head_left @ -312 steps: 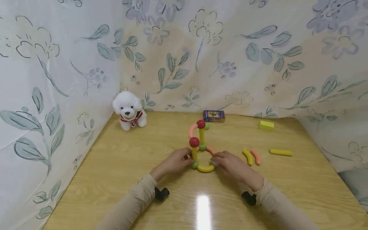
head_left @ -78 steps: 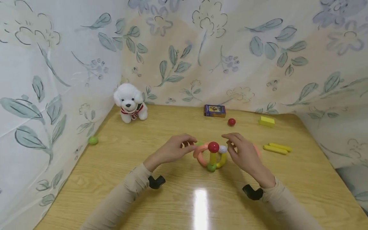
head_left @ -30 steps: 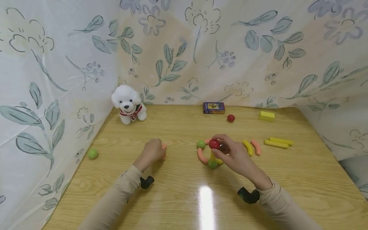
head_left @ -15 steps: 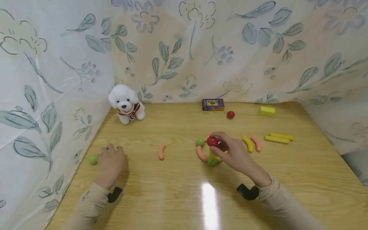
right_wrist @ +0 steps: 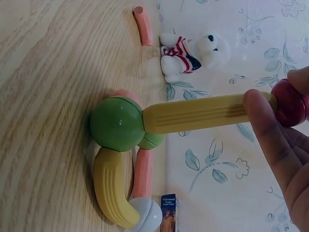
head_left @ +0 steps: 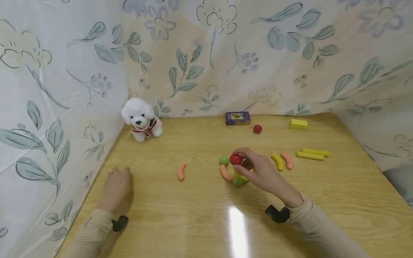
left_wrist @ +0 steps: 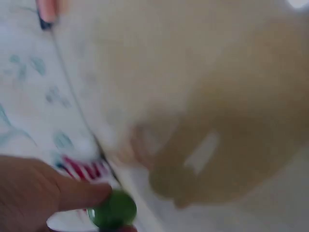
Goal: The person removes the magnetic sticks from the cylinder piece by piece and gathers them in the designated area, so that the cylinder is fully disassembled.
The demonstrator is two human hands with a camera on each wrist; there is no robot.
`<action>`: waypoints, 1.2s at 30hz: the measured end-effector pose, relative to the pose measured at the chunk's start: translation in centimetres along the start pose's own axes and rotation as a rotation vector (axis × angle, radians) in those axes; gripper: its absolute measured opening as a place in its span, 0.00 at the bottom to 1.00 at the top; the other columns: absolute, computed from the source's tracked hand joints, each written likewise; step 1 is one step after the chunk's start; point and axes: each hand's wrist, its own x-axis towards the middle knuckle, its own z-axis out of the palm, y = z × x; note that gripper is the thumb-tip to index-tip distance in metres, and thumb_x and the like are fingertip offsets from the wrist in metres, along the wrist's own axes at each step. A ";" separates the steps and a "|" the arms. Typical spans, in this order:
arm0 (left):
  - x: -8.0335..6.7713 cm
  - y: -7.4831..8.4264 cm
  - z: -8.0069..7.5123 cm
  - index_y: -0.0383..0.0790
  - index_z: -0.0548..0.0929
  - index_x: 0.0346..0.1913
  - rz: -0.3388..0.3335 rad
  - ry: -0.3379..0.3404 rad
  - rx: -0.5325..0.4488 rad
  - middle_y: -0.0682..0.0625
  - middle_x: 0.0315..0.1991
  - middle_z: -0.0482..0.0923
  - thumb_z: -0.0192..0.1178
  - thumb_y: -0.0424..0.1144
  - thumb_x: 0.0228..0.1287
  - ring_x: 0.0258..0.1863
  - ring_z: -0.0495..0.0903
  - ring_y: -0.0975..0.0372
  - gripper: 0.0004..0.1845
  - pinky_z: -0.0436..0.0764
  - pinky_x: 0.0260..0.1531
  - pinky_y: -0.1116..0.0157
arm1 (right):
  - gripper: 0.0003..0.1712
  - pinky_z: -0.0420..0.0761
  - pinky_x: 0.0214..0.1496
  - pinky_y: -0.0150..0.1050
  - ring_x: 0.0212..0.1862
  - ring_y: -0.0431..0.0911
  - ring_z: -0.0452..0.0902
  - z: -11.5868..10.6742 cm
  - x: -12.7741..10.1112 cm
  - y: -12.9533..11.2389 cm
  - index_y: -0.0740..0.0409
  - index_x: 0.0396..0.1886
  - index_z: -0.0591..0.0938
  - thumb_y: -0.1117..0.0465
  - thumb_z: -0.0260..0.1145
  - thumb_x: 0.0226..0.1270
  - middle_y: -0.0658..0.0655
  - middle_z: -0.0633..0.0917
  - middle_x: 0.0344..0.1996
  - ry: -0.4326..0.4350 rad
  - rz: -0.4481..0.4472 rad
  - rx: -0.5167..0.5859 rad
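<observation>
My right hand has its grip pinched on the glossy red ball that caps a ribbed yellow stick; my thumb lies along the stick's upper end in the right wrist view. That stick stands upright on a smooth green ball, and around its foot curve a yellow banana-shaped piece and a salmon-pink one, joined at a pearly white ball. A second green ball sits at the far side of this little ring, which stands near the middle of the wood-grain worktop.

Over at the worktop's left edge, my left hand holds a shiny green ball at its fingertips; the left wrist view is badly blurred, but the ball shows clearly against my fingers.

Between my hands lies a lone pink curved piece. To the right of the ring lie a yellow curve and a pink curve side by side, then two straight yellow sticks. Further back are a loose red ball, a small printed box, a yellow block and a fluffy white plush dog in the corner, against the leaf-print cloth.
</observation>
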 end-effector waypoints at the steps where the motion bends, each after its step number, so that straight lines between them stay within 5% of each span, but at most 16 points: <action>1: 1.0 1.0 0.1 0.20 0.75 0.51 0.012 0.014 -0.018 0.21 0.34 0.72 0.49 0.24 0.64 0.32 0.75 0.34 0.14 0.78 0.30 0.43 | 0.19 0.80 0.31 0.30 0.30 0.33 0.80 0.0 0.0 0.0 0.51 0.56 0.76 0.61 0.67 0.66 0.50 0.87 0.37 -0.002 -0.002 0.004; 3: 3.3 3.3 0.4 0.20 0.74 0.53 0.054 0.034 -0.093 0.22 0.38 0.76 0.53 0.27 0.63 0.36 0.77 0.34 0.17 0.78 0.36 0.42 | 0.19 0.80 0.31 0.31 0.30 0.33 0.80 -0.1 0.0 0.1 0.51 0.55 0.76 0.61 0.67 0.66 0.50 0.87 0.37 -0.002 -0.003 0.013; 10: 11.6 14.0 1.2 0.27 0.76 0.52 0.109 -0.134 -0.543 0.35 0.46 0.81 0.61 0.37 0.64 0.40 0.80 0.50 0.19 0.81 0.42 0.54 | 0.25 0.80 0.31 0.31 0.32 0.35 0.80 0.3 0.0 -0.3 0.54 0.63 0.73 0.60 0.66 0.67 0.53 0.86 0.41 -0.014 0.079 0.017; 14: 14.7 18.2 2.2 0.27 0.76 0.53 0.159 -0.200 -0.583 0.35 0.50 0.78 0.61 0.35 0.63 0.47 0.79 0.49 0.19 0.79 0.49 0.54 | 0.27 0.83 0.31 0.38 0.34 0.40 0.82 0.5 0.0 -0.3 0.54 0.65 0.74 0.59 0.66 0.67 0.57 0.84 0.46 -0.044 0.222 0.217; 19: 16.9 21.0 3.2 0.28 0.76 0.52 0.136 -0.243 -0.536 0.34 0.52 0.72 0.59 0.33 0.64 0.50 0.74 0.47 0.16 0.76 0.54 0.52 | 0.27 0.85 0.39 0.50 0.37 0.47 0.86 0.6 -0.3 0.3 0.53 0.65 0.72 0.57 0.65 0.69 0.66 0.81 0.48 -0.066 0.322 0.468; 28: 16.8 21.6 4.5 0.31 0.72 0.61 0.075 -0.255 -0.508 0.35 0.58 0.69 0.58 0.36 0.69 0.53 0.76 0.46 0.21 0.77 0.57 0.52 | 0.26 0.86 0.41 0.45 0.35 0.48 0.87 1.8 -1.3 0.9 0.56 0.65 0.71 0.58 0.64 0.70 0.70 0.82 0.47 -0.027 0.377 0.522; 33: 14.1 21.3 3.2 0.31 0.77 0.56 0.161 -0.196 -0.547 0.40 0.47 0.77 0.56 0.39 0.71 0.40 0.78 0.55 0.17 0.80 0.42 0.60 | 0.25 0.85 0.42 0.53 0.34 0.47 0.87 1.2 -0.7 0.9 0.58 0.65 0.70 0.58 0.62 0.71 0.71 0.83 0.45 -0.008 0.366 0.478; 36: 11.7 21.4 2.4 0.33 0.80 0.48 0.246 -0.252 -0.583 0.45 0.33 0.80 0.57 0.40 0.70 0.26 0.75 0.61 0.13 0.75 0.27 0.66 | 0.23 0.85 0.41 0.52 0.33 0.48 0.87 0.5 -0.3 0.9 0.59 0.64 0.70 0.59 0.61 0.72 0.70 0.84 0.42 0.007 0.318 0.429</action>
